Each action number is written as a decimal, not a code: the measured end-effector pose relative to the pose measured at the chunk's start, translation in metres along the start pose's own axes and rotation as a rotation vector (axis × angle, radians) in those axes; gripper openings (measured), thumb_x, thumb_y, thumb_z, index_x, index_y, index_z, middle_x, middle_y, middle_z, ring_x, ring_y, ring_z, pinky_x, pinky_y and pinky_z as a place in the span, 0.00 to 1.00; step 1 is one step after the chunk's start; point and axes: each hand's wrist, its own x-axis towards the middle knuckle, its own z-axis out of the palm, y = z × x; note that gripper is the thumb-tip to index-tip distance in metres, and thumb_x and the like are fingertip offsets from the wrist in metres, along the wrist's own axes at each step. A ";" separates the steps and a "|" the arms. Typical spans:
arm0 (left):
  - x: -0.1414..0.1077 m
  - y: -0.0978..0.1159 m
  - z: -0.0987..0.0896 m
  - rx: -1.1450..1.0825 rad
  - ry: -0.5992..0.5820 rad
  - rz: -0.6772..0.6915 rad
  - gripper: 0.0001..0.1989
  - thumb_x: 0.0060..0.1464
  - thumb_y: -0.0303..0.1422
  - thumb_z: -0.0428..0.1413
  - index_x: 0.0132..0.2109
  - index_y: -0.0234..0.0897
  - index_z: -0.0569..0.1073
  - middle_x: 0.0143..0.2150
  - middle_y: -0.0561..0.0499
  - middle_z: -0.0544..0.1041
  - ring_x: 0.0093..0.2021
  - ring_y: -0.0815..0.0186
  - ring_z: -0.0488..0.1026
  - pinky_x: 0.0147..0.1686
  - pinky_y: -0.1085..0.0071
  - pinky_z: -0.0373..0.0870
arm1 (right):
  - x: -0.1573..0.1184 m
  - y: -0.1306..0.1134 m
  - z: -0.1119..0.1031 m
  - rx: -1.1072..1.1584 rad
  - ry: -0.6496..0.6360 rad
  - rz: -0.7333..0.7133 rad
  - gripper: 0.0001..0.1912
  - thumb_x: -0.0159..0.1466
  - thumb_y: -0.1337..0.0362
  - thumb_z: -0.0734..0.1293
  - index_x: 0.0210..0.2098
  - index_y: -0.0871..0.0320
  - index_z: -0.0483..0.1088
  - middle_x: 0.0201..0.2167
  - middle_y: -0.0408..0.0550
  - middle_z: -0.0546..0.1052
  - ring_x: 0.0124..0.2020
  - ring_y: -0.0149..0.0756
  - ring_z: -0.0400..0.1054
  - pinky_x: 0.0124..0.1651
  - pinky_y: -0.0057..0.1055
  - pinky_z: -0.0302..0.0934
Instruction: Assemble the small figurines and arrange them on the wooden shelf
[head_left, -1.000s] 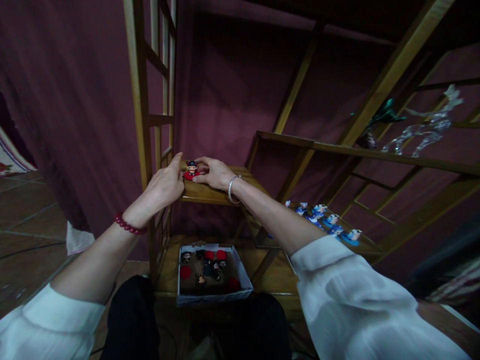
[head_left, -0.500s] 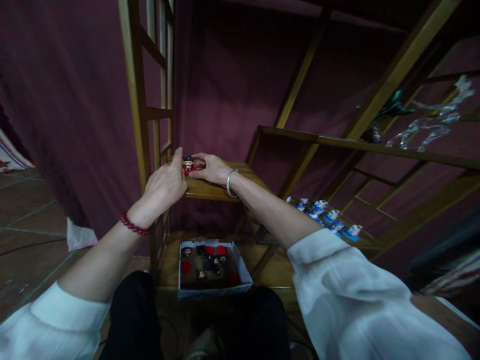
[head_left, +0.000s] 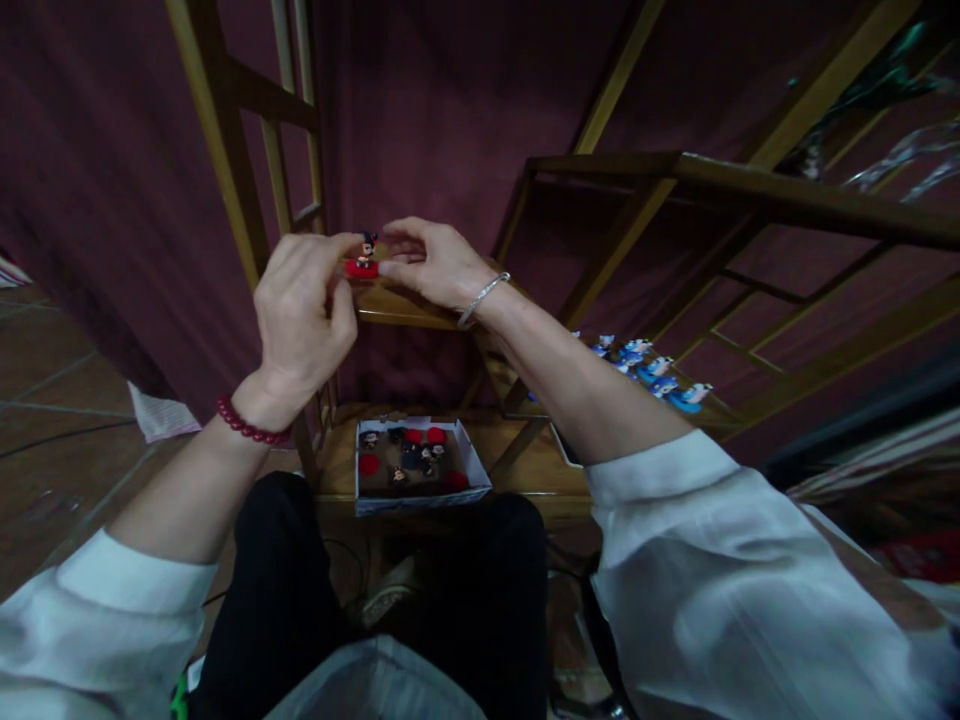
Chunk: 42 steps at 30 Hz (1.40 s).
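A small figurine with black hair [head_left: 367, 246] stands upright on a round red base [head_left: 362, 269], over the small upper wooden shelf [head_left: 409, 305]. My left hand [head_left: 304, 305], with a red bead bracelet, reaches it from the left; the index finger is at the figurine and the other fingers are curled. From the right comes my right hand [head_left: 435, 262], wearing a silver bangle. Its fingers are apart, and the thumb tip is at the base's right edge. Whether the base rests fully on the shelf is hard to see.
Below, a shallow white box [head_left: 472, 480] holds several small figures and red discs. Blue and white figurines [head_left: 652, 370] stand on a shelf at right. A wooden lattice post [head_left: 225, 130] rises at left. A higher shelf [head_left: 750, 185] carries a clear ornament [head_left: 907, 160].
The figurine, facing me before, now shows its side, turned toward the right. My left hand has drawn back and curled more; my right fingers have spread. The view has tilted down.
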 end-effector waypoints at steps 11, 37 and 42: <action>-0.101 0.001 0.050 -0.138 -0.343 0.011 0.12 0.50 0.24 0.45 0.39 0.35 0.71 0.35 0.46 0.73 0.39 0.64 0.69 0.40 0.67 0.67 | -0.125 -0.051 0.008 -0.114 0.080 -0.095 0.12 0.62 0.64 0.59 0.44 0.54 0.68 0.38 0.43 0.74 0.41 0.30 0.68 0.48 0.28 0.61; -0.250 0.011 0.181 0.031 -1.422 -0.435 0.19 0.49 0.20 0.44 0.47 0.30 0.69 0.50 0.38 0.69 0.48 0.61 0.69 0.45 0.70 0.64 | -0.247 0.158 0.111 -0.590 -0.679 0.737 0.15 0.56 0.72 0.60 0.42 0.57 0.70 0.42 0.53 0.75 0.46 0.39 0.67 0.45 0.29 0.59; -0.256 0.012 0.185 0.082 -1.428 -0.446 0.18 0.50 0.21 0.44 0.46 0.31 0.69 0.52 0.38 0.65 0.51 0.59 0.65 0.46 0.68 0.64 | -0.246 0.171 0.128 -0.643 -0.684 0.753 0.18 0.55 0.76 0.58 0.44 0.62 0.69 0.45 0.59 0.72 0.47 0.41 0.67 0.45 0.30 0.60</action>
